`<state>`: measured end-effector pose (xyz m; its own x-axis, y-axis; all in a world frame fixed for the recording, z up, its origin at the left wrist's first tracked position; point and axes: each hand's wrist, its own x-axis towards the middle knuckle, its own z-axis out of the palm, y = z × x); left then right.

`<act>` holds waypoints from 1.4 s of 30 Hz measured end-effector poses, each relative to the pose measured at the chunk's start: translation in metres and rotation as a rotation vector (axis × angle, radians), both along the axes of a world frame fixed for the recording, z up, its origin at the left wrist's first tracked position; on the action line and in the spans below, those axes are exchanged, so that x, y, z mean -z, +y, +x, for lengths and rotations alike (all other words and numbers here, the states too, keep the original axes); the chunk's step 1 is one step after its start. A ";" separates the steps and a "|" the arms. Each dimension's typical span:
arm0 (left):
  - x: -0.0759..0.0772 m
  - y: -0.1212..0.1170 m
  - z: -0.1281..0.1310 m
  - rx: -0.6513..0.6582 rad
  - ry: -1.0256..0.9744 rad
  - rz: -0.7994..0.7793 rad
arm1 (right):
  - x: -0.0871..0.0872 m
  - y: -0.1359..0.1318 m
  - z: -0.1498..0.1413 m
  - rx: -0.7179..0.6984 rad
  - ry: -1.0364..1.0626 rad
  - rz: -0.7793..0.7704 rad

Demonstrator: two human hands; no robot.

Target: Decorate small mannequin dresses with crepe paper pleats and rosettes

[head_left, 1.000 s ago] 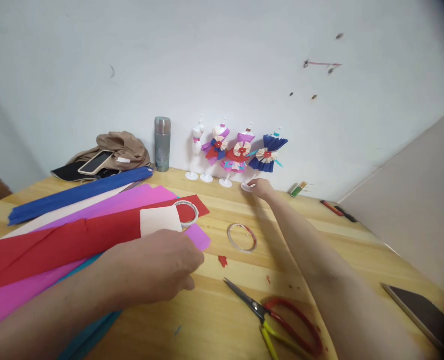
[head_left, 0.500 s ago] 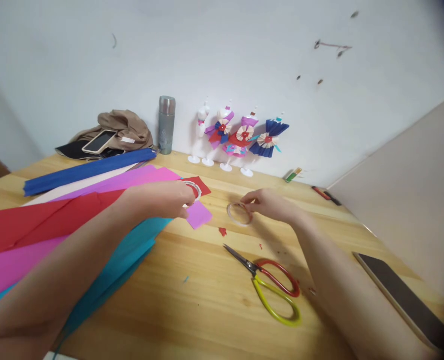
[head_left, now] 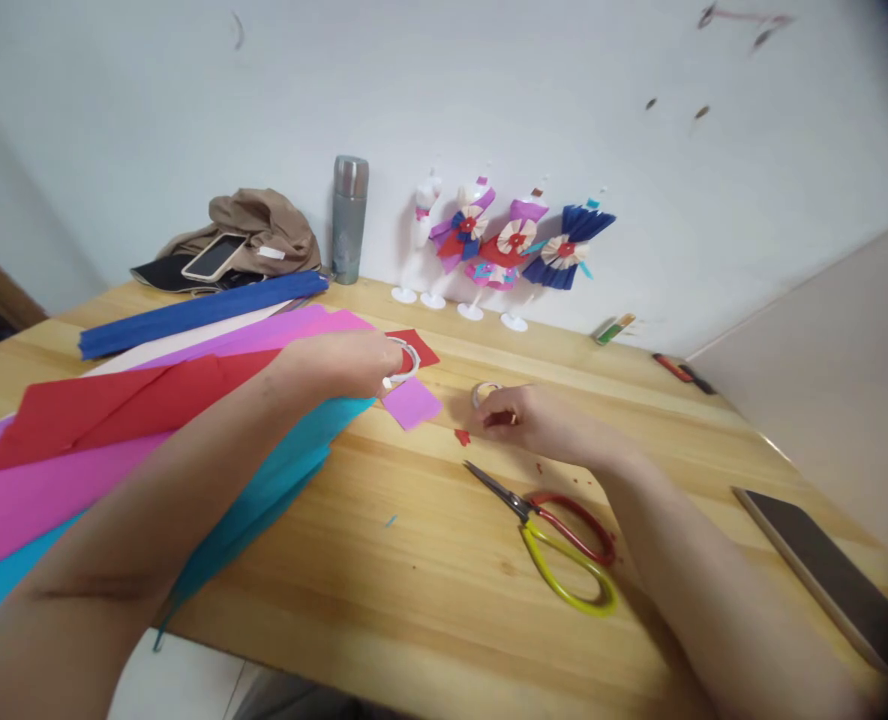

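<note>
My left hand (head_left: 365,362) is closed on a white ring-shaped roll of tape (head_left: 414,358), held just over small squares of red paper (head_left: 423,346) and purple paper (head_left: 412,404). My right hand (head_left: 538,422) is low over the table, its fingers curled together; whatever lies between the fingertips is hidden. Just behind those fingers a second, clear roll of tape (head_left: 477,394) lies partly covered. Close by is a small red paper scrap (head_left: 463,437). Scissors (head_left: 520,506) with one red and one yellow handle lie nearer me, blades pointing left.
Long sheets of red paper (head_left: 136,400), blue, pink and teal paper spread at the left. Small dress forms in paper outfits (head_left: 515,240) stand along the wall beside a grey flask (head_left: 348,225). A phone (head_left: 811,560) lies at the right, a cap (head_left: 264,225) back left.
My right hand has let go of the clear tape roll and moved nearer to me, fingers curled. My left hand still holds its roll. The camera view has shifted.
</note>
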<state>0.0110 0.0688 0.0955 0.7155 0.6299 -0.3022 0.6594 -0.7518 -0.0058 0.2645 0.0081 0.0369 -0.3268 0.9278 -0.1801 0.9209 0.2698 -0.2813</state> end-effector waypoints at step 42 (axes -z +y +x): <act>-0.001 0.007 -0.007 -0.030 -0.039 0.019 | -0.021 -0.008 0.052 0.218 -0.195 -0.027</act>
